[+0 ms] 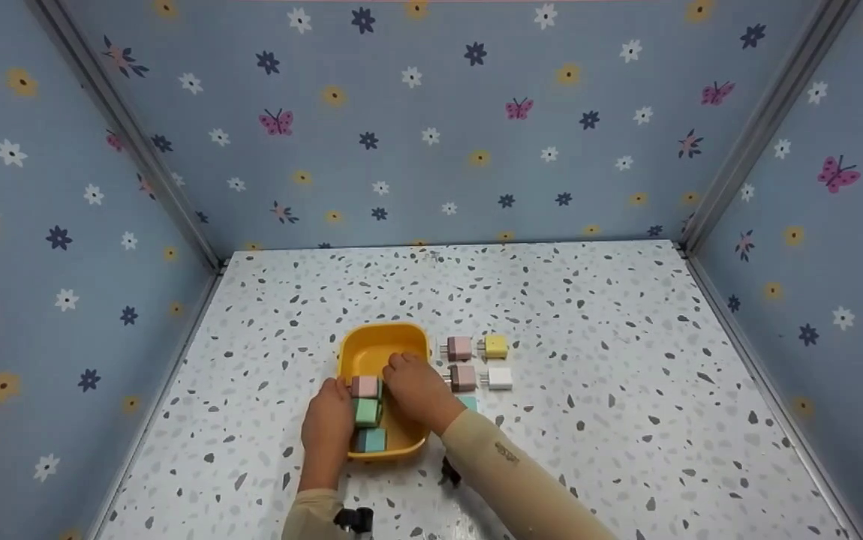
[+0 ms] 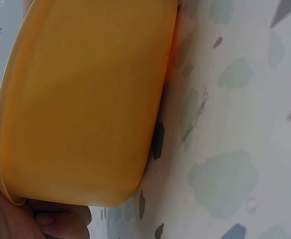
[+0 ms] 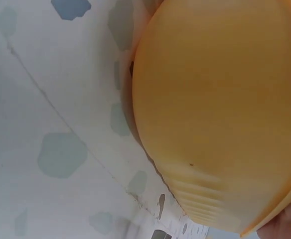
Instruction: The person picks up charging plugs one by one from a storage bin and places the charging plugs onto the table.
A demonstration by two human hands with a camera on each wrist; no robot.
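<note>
A yellow plastic basin [image 1: 384, 335] stands on the speckled tabletop. Along its left inner side lie a pink plug-in charger [image 1: 365, 386], a green charger [image 1: 366, 412] and a teal charger [image 1: 371, 440]. My left hand [image 1: 329, 420] grips the basin's left rim; in the left wrist view, curled fingers [image 2: 63, 226] show beneath the rim. Reaching over the right rim, my right hand [image 1: 420, 390] has its fingers inside the basin. Whatever lies under those fingers is hidden. Only part of that hand shows by the rim in the right wrist view.
Right of the basin sit two pink chargers [image 1: 459, 348], a yellow charger [image 1: 495, 346] and a white charger [image 1: 500, 379]. Another teal charger [image 1: 469, 403] is partly covered by my right wrist. Flowered panels [image 1: 431, 135] enclose the table's back and sides.
</note>
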